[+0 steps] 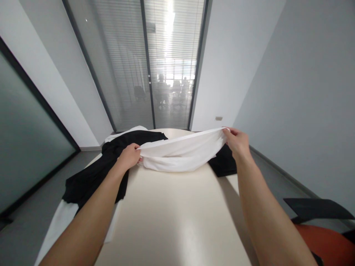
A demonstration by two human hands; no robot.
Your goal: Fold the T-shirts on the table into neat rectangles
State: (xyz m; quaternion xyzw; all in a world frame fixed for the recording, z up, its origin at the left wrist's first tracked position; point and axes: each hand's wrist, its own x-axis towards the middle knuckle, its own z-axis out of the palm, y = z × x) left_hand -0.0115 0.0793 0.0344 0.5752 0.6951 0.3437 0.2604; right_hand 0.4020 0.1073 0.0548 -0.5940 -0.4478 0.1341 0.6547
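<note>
A white cloth [180,151] is stretched between my two hands above the table, sagging in folds in its middle. My left hand [129,156] pinches its left end, beside a pile of black clothing [97,177]. At the raised right end, my right hand [235,140] grips the upper corner between thumb and fingers. Behind and below that end lies a black folded garment [224,162] at the table's right edge. White fabric [59,225] shows under the black pile at the left.
The pale table [169,218] runs away from me. An orange and black chair [324,240] stands at the lower right. Beyond the table's far end is a glass partition with blinds [172,92], and grey walls rise on both sides.
</note>
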